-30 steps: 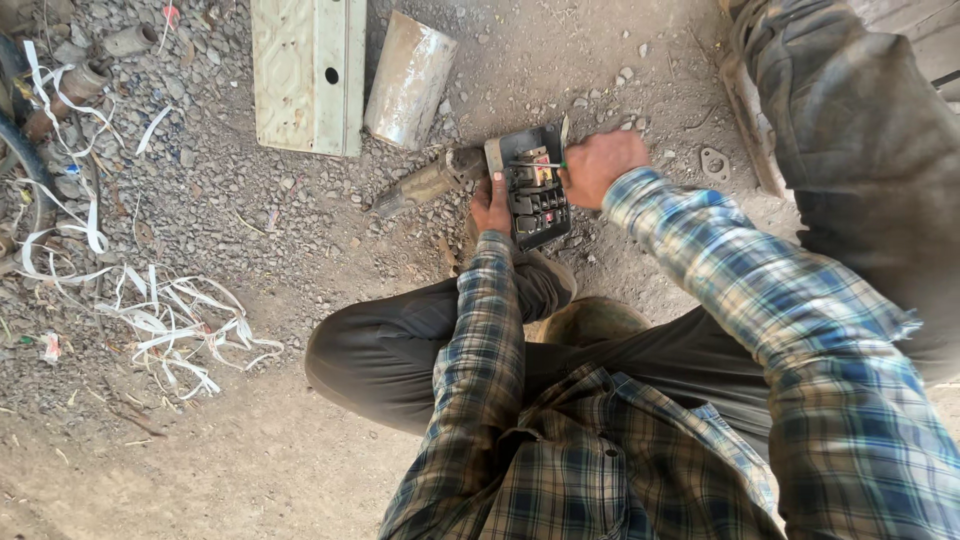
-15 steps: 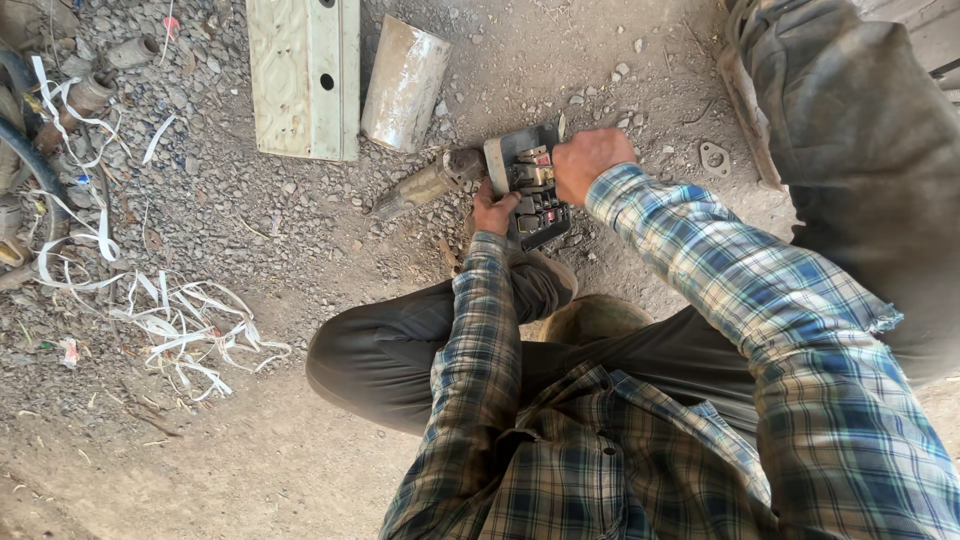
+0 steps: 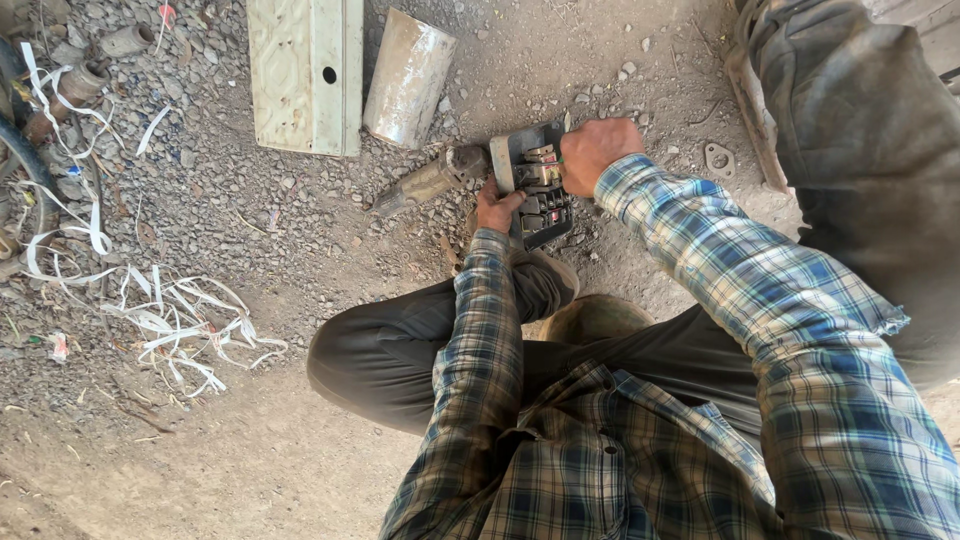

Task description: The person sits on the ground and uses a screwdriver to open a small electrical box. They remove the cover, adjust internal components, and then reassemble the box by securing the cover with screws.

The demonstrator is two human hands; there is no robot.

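Pale metal box (image 3: 303,72) and a dented can (image 3: 406,78) lie up top on gravel. Nearer, a dark switch block (image 3: 536,195) sits on the dirt: right hand (image 3: 595,152) clamped over its top, left hand (image 3: 497,210) gripping its lower edge.

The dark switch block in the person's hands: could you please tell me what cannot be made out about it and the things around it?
- Dark switch block, head view: its right part is covered by the right hand; its small parts are too small to tell.
- Left hand: fingers curl under the block, so the grip is hidden.
- Pale metal box: cut off by the top edge.
- Dusty cylinder: its far end sits at the top edge.
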